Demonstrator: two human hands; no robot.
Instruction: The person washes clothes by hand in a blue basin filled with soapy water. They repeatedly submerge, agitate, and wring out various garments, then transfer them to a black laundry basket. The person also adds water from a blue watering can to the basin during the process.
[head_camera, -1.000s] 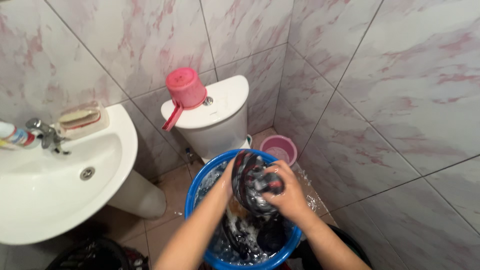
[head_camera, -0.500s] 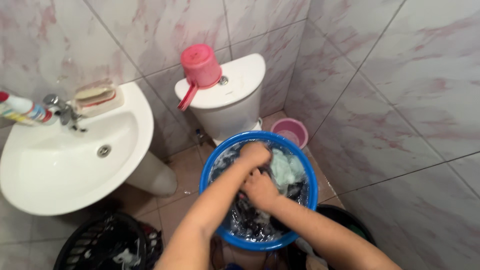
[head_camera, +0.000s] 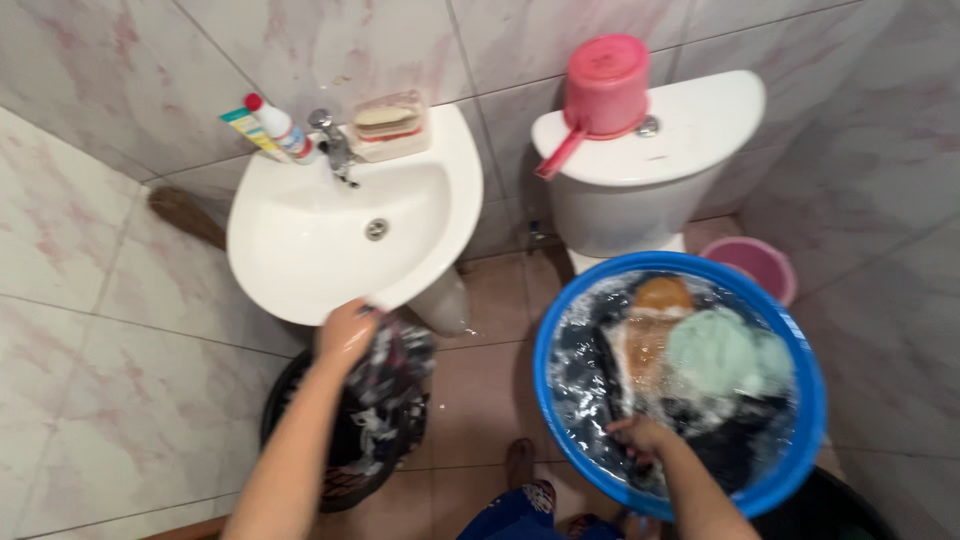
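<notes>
My left hand (head_camera: 347, 333) grips a wet dark patterned garment (head_camera: 390, 385) and holds it over a black basket (head_camera: 300, 425) on the floor under the sink. My right hand (head_camera: 638, 437) is dipped into the soapy water at the near edge of a round blue basin (head_camera: 800, 440), fingers on dark cloth there. Inside the basin float a pale green cloth (head_camera: 715, 352), an orange and white cloth (head_camera: 655, 305) and dark clothes.
A white sink (head_camera: 330, 230) with a tap, soap dish and bottle hangs on the tiled wall. A white toilet (head_camera: 640, 170) carries an upturned pink dipper (head_camera: 603, 85). A small pink bucket (head_camera: 757, 265) stands behind the basin. My foot (head_camera: 518, 462) rests on the tan floor tiles.
My left hand has lifted the dark garment out of the basin and swung it left over the black basket. My right hand stays in the water. The view has shifted left.
</notes>
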